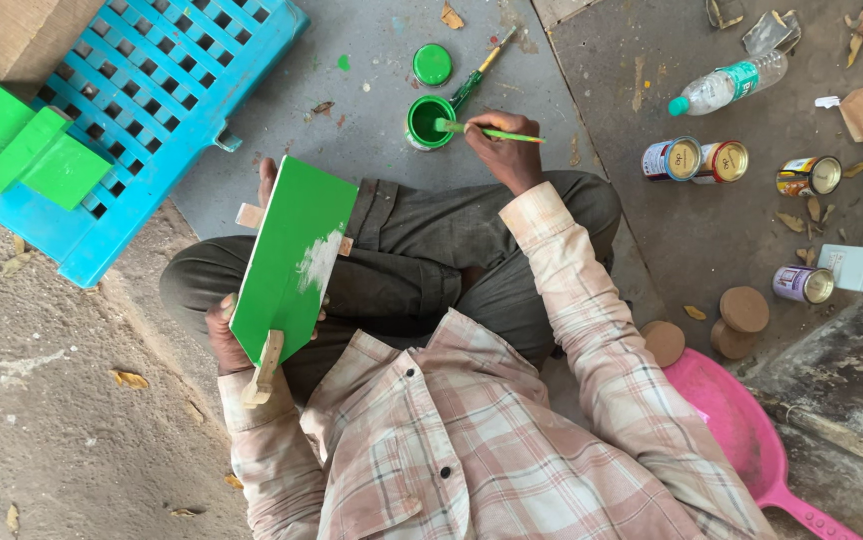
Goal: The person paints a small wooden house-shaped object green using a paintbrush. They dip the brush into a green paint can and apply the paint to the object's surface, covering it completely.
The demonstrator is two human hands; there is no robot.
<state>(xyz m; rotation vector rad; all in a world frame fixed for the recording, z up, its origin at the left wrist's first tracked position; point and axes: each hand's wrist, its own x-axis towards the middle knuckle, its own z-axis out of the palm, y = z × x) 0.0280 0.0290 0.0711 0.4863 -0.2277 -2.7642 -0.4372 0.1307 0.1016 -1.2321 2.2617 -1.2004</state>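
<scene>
Seen from above, a person sits cross-legged on the floor (372, 60). The left hand (227, 340), at lower left of centre, has its grip closed on the lower edge of a board (290, 255) painted green, with one bare whitish patch near its right edge; the board is tilted over the left knee, and small wooden pegs stick out at its top and bottom.

The right hand (504, 152), at upper centre, has its grip pinched on a brush (492, 131), whose tip sits in the open paint can (430, 122) of green paint. The can stands on the floor just beyond the knees, with its green lid (433, 64) lying just above it and a second brush (482, 68) beside it.

A blue crate (167, 95) with green blocks (27, 145) fills the upper left. Tins (697, 160) and a bottle (727, 85) lie at upper right, and a pink dustpan (742, 430) at lower right.
</scene>
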